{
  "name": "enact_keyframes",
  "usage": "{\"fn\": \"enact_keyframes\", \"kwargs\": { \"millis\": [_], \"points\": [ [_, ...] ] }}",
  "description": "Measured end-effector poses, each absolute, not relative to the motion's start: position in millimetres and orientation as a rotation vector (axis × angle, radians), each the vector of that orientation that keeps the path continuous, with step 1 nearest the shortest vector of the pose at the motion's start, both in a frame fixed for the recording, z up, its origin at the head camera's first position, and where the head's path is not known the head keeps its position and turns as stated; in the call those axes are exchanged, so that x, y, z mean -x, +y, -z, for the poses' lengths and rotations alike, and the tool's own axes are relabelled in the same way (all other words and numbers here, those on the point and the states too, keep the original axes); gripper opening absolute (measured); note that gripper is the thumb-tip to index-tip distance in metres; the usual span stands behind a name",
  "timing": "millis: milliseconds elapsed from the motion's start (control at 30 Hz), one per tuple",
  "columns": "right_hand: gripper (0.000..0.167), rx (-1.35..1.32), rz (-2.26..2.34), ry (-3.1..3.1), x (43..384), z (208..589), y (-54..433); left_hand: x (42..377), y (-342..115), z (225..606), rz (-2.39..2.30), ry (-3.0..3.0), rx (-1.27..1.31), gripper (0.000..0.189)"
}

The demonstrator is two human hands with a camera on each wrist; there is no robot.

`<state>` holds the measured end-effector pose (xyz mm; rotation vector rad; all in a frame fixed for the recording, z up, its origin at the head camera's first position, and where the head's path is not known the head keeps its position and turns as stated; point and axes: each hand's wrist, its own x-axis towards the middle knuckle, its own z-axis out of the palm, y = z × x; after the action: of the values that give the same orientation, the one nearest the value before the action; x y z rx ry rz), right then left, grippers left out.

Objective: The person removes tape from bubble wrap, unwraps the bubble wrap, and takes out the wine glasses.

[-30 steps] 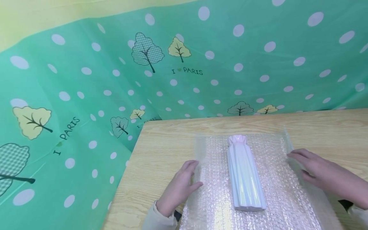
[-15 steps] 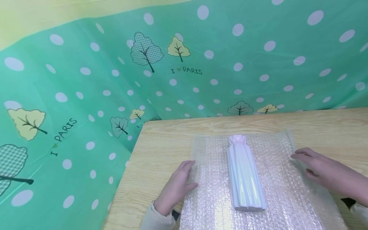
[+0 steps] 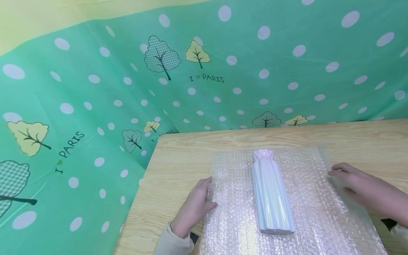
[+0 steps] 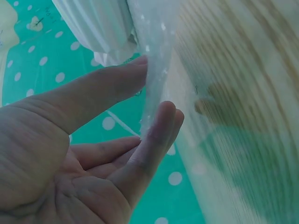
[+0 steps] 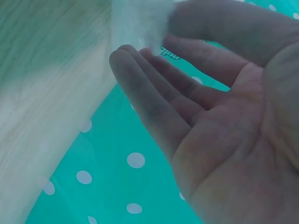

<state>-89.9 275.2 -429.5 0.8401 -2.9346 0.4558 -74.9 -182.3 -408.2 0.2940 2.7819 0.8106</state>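
A pale, glossy pleated vase (image 3: 273, 194), pinkish at its neck and bluish below, lies on a sheet of bubble wrap (image 3: 232, 219). At the sheet's left edge, my left hand (image 3: 195, 205) touches the wrap with its fingertips, thumb spread away from the fingers; the left wrist view shows the wrap's edge (image 4: 156, 51) at the thumb tip and fingers. My right hand (image 3: 363, 187) is at the right edge. Its fingers (image 5: 145, 93) look fairly straight beside the wrap (image 5: 140, 23) in the right wrist view, and the thumb is close to it.
A light wood table (image 3: 178, 159) lies beneath the sheet. Green cloth (image 3: 223, 95) with white dots and printed trees hangs behind the table and on its left side.
Both hands have moved slightly outward, the left to the left and the right to the right. The wrap's side edges have spread wider and lower. The vase has stayed in place.
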Motion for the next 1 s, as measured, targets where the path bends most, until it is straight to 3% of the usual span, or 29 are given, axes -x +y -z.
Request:
{"fn": "enact_keyframes", "kwargs": {
  "millis": [400,1000],
  "points": [
    [0.056,-0.793,-0.341,-2.920,87.9,425.3,281.3,74.6,-184.2,408.7,-0.800,2.815,-0.316,0.082],
    [0.049,-0.701,-0.312,-2.857,87.8,411.2,278.2,73.9,-204.0,395.2,-0.834,2.883,-0.189,0.092]
  ]
}}
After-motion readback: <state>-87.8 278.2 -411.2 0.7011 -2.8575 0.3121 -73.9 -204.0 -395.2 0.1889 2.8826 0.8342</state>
